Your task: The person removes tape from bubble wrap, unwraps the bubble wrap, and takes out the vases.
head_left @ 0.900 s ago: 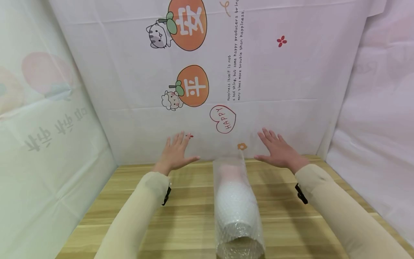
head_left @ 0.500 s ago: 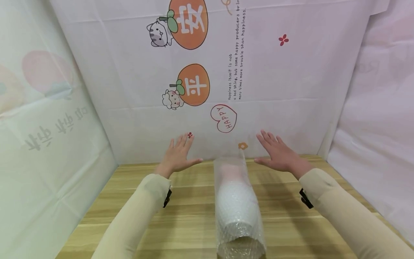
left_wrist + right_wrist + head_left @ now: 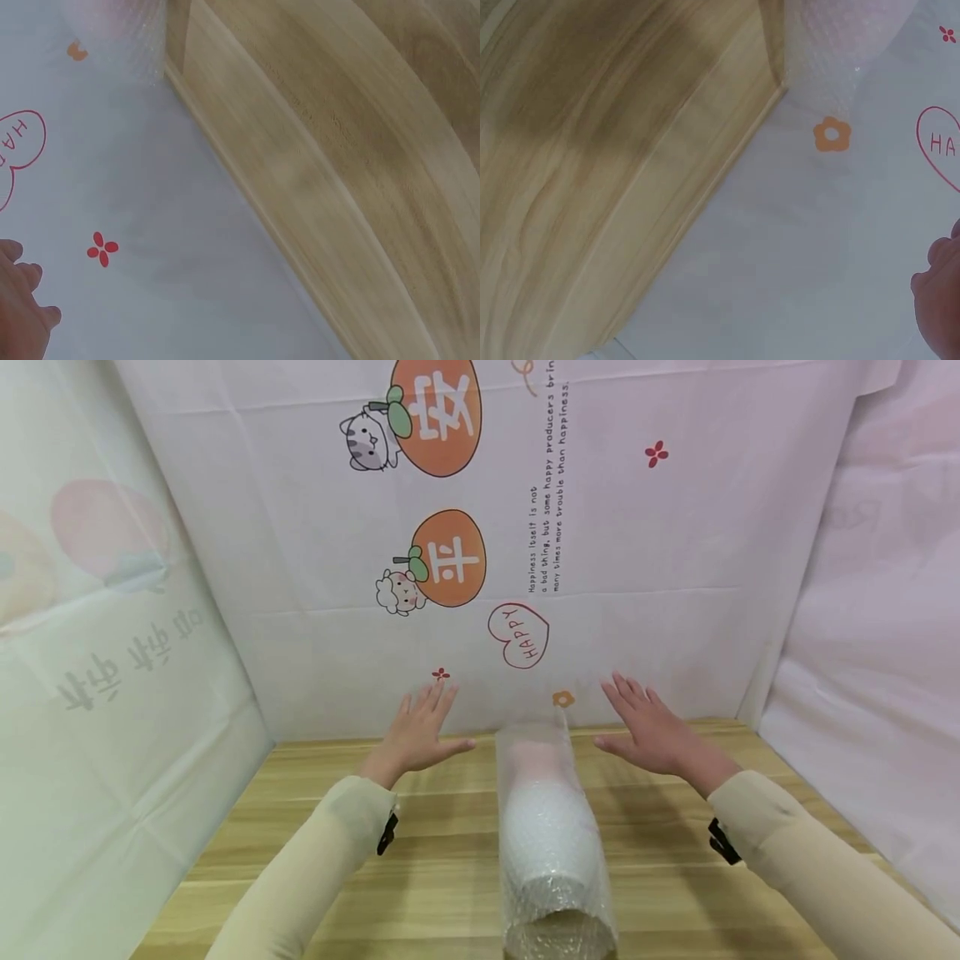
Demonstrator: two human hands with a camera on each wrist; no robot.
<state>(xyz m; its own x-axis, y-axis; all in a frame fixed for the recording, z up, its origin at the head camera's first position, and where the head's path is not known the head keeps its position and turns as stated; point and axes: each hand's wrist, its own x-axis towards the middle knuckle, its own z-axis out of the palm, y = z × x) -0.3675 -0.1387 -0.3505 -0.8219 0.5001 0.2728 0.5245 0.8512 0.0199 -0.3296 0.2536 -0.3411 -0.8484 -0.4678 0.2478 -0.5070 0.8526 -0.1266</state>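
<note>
The desk [image 3: 446, 860] bears a bubble-wrapped bundle [image 3: 551, 843]. The left hand [image 3: 418, 732] hovers at its ten o'clock, the right hand [image 3: 654, 733] at two, each grip spread apart.

Between left hand [image 3: 416, 735] and right hand [image 3: 654, 731], apart from both: wrapped bundle [image 3: 551, 835], lying lengthwise on table [image 3: 427, 860], running from there toward the wearer. Beyond both hands: back sheet [image 3: 637, 552], with heart print [image 3: 519, 645] past the gap between them. Outward of left hand: left sheet [image 3: 97, 777]; of right: right sheet [image 3: 877, 635].
</note>
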